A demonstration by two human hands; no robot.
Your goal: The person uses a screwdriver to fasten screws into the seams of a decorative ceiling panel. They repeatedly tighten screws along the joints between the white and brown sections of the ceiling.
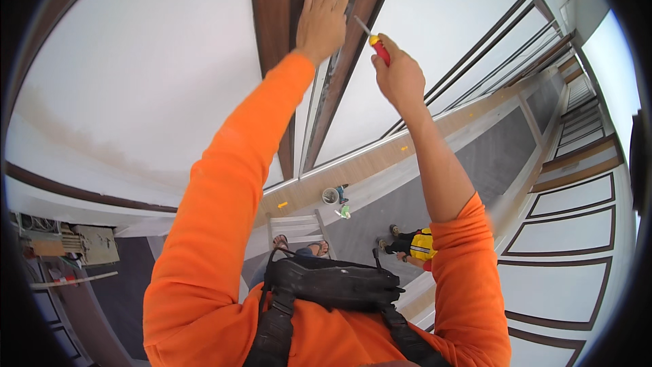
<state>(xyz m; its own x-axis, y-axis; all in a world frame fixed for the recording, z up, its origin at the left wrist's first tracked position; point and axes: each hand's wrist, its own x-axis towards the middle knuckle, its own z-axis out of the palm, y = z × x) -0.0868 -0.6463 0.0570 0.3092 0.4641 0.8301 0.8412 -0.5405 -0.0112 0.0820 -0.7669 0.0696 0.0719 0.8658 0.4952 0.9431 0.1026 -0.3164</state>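
My left hand is raised high, its fingers stretched out and lying along a narrow pale gap. On either side of that gap run a brown wooden trim board and a second brown board, its edge rough and pale-flecked. In my right hand is a screwdriver with a red and yellow handle. Its shaft points up and left toward the second board; whether the tip touches it I cannot tell. Large white panels flank the boards.
My sandalled feet rest on a ladder high above the floor. Below stand a bucket, a teal tool and a green-and-white item. A person in a yellow vest is at lower right. A black bag hangs on my chest.
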